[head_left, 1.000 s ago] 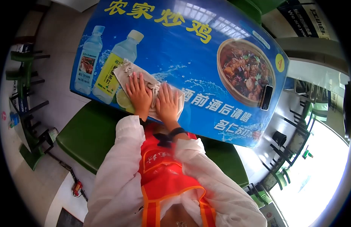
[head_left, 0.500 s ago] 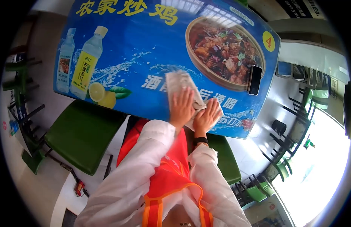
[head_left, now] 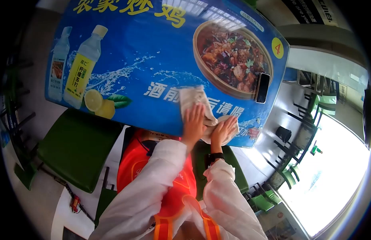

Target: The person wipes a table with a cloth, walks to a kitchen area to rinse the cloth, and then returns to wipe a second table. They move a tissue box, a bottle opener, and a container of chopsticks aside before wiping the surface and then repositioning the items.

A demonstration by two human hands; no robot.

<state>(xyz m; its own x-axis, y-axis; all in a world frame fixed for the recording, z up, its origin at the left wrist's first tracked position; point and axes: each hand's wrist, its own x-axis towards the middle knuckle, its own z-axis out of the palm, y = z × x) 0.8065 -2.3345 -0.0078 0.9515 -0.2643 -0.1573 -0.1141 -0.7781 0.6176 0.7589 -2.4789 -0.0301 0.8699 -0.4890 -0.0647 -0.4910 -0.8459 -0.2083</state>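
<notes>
A pale beige cloth lies folded and creased on the blue printed tabletop, near the edge closest to me. My left hand rests flat on it, fingers stretched forward. Beside it, my right hand presses on the cloth's right part, fingers extended and slightly apart, with a dark band on the wrist. The cloth covers part of the white printed lettering. To the right, a black phone lies over the printed picture of a food bowl.
Green-seated chairs stand against the table's near side, one at my left and another partly behind my right arm. More green chairs and a black bin are on the floor at right, near a bright opening.
Both hands and the cloth have shifted a little towards the table's near edge, hands still flat on it. The view has also moved slightly, so the table sits further left.
</notes>
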